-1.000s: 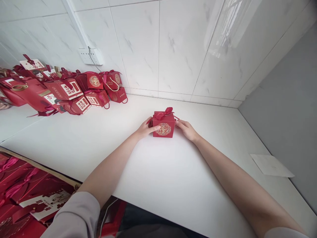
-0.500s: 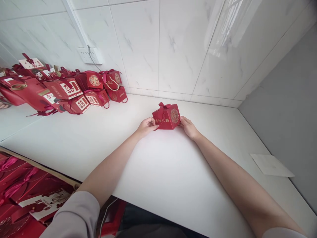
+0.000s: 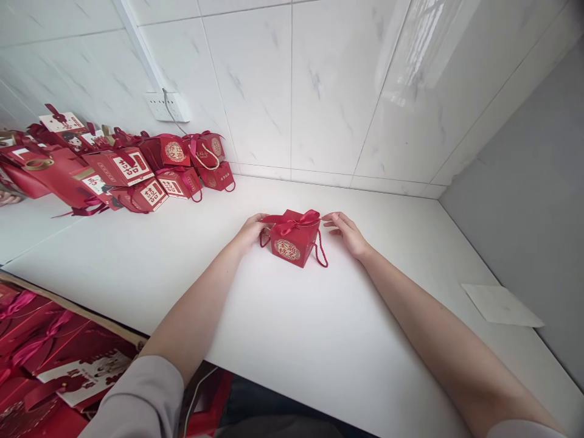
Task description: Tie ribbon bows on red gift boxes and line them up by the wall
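A small red gift box point(image 3: 286, 249) with a gold round emblem on its front stands upright on the white table. A red ribbon bow point(image 3: 298, 224) is tied across its top, and twisted cord handles point(image 3: 322, 250) hang at its sides. At the box's left upper edge, my left hand point(image 3: 250, 232) is closed on a ribbon tail, its fingertips partly hidden behind ribbon and box. My right hand point(image 3: 347, 233) pinches the thin ribbon end on the right, its lower fingers loosely curled and apart from the box.
Several red gift boxes point(image 3: 125, 165) are stacked along the tiled wall at left, below a socket point(image 3: 168, 107) with a grey cable. More red packages point(image 3: 68, 359) lie below the table's left edge. A white sheet point(image 3: 502, 304) lies at right. Part of another person's hand point(image 3: 8, 198) shows at far left.
The box has been turned so its round emblem faces me, and it sits slightly nearer and to the left. My hands have moved from its sides up to the ribbon ends.
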The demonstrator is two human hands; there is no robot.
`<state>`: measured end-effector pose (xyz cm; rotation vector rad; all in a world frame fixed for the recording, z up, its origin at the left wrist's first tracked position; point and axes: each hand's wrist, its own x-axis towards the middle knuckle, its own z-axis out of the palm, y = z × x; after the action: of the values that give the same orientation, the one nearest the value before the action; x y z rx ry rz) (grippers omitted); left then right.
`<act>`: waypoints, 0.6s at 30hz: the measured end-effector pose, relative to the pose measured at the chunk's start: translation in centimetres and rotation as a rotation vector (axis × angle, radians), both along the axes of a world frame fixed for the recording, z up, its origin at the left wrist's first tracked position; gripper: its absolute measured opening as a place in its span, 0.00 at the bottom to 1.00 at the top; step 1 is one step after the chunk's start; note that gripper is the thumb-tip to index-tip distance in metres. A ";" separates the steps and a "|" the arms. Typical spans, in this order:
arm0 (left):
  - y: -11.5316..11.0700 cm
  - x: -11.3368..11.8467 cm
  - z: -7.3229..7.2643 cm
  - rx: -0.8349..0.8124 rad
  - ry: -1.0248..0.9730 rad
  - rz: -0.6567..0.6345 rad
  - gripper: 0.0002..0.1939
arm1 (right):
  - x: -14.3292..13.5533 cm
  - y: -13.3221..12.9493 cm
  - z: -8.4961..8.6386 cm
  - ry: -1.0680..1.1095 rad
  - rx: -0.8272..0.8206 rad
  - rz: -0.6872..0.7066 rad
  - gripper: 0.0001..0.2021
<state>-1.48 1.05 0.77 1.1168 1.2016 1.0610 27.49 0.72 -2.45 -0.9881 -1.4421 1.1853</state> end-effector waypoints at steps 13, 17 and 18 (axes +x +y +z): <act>-0.7 -4.5 4.0 -0.118 -0.027 -0.079 0.22 | -0.8 -1.1 2.3 0.258 -0.230 0.259 0.12; -0.8 -5.4 4.5 -0.074 0.007 0.063 0.24 | -0.1 -0.5 2.6 0.319 -0.191 0.088 0.14; -0.8 -5.4 4.6 -0.074 0.027 0.081 0.23 | 0.1 -0.3 2.7 0.320 -0.189 0.051 0.14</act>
<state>-6.92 0.21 5.34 1.0358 1.3066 1.0576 27.61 0.40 0.21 -0.8446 -1.1234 1.4646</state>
